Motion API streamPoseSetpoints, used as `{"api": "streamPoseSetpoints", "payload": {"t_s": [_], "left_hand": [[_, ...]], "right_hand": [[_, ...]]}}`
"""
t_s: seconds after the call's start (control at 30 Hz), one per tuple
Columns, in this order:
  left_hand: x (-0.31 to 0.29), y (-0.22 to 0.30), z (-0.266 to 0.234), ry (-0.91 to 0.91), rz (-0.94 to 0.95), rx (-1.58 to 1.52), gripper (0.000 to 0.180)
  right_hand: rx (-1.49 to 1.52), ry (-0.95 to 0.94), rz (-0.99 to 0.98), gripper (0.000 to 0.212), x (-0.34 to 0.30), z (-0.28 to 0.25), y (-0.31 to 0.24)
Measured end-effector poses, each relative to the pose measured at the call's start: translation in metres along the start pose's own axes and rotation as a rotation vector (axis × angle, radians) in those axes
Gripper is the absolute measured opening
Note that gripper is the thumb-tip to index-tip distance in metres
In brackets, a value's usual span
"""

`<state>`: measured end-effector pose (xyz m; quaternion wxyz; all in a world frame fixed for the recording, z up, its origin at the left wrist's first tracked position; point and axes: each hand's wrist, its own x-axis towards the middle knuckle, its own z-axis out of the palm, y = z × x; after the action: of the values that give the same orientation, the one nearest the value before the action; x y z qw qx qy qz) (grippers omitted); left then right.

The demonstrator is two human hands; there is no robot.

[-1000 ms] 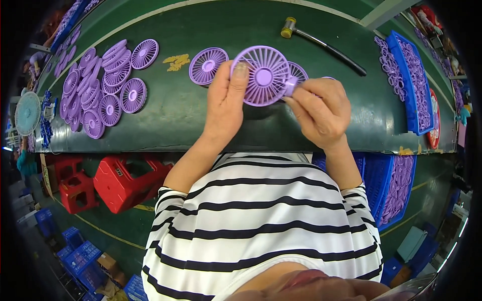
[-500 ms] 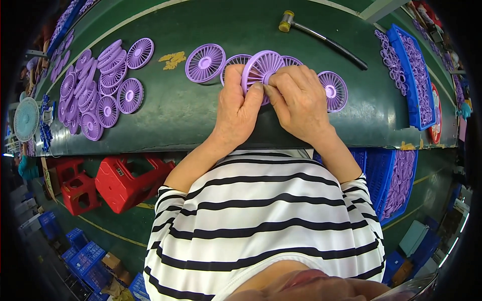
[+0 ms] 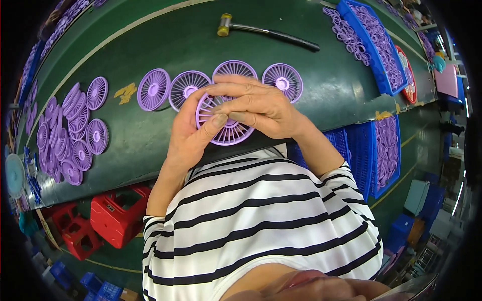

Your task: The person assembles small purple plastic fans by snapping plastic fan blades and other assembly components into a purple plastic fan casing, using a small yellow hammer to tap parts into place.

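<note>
Near the table's front edge, both hands are closed on a purple round fan grille (image 3: 232,135) with radial spokes. My left hand (image 3: 187,134) grips its left rim, with the thumb across the spokes near the hub. From the right, my right hand (image 3: 266,108) reaches over the grille, its fingertips at the hub and covering much of the upper part. Whether the fingers hold a smaller piece at the hub I cannot tell. Just beyond the hands lie similar grilles in a row: one at the left (image 3: 153,89), two in the middle, and one at the right (image 3: 282,83).
A heap of purple grilles (image 3: 65,135) covers the table's left. A hammer (image 3: 271,33) with a black handle lies at the back. At the back right stands a blue tray (image 3: 374,50) of small purple rings. Red stools (image 3: 118,215) and blue crates (image 3: 361,160) stand below the table edge.
The grille has gone from nearly upright to flatter, its spokes facing up, closer to my body. My right hand has spread over it. The whole view has turned, shifting the table things leftward.
</note>
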<state>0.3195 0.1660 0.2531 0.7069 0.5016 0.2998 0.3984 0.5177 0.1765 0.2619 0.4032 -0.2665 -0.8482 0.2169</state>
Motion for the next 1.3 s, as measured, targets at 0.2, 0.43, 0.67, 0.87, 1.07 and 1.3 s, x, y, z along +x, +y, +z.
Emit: {"api": "streamPoseSetpoints", "payload": {"t_s": [0.2,0.43,0.67,0.87,1.07,1.3], "left_hand": [[0.0,-0.008,0.002,0.015,0.472,0.716,0.049],[0.0,-0.008,0.022,0.137,0.169,0.17,0.043],[0.003,-0.013,0.021,0.133,-0.077,-0.106,0.04],[0.0,-0.014,0.03,0.001,-0.095,-0.102,0.044],[0.012,-0.023,0.053,-0.057,0.07,0.093,0.049],[0.049,-0.03,0.105,-0.243,0.524,0.864,0.048]], "right_hand": [[0.318,0.073,0.157,0.036,-0.008,-0.005,-0.005],[0.108,0.133,0.131,0.031,-0.017,-0.004,-0.004],[-0.218,0.211,0.147,0.032,-0.022,0.006,-0.011],[-0.093,0.108,0.106,0.025,-0.031,-0.015,-0.013],[0.265,0.148,0.271,0.025,-0.055,-0.033,-0.019],[0.294,0.148,0.576,0.05,-0.104,-0.102,0.005]]}}
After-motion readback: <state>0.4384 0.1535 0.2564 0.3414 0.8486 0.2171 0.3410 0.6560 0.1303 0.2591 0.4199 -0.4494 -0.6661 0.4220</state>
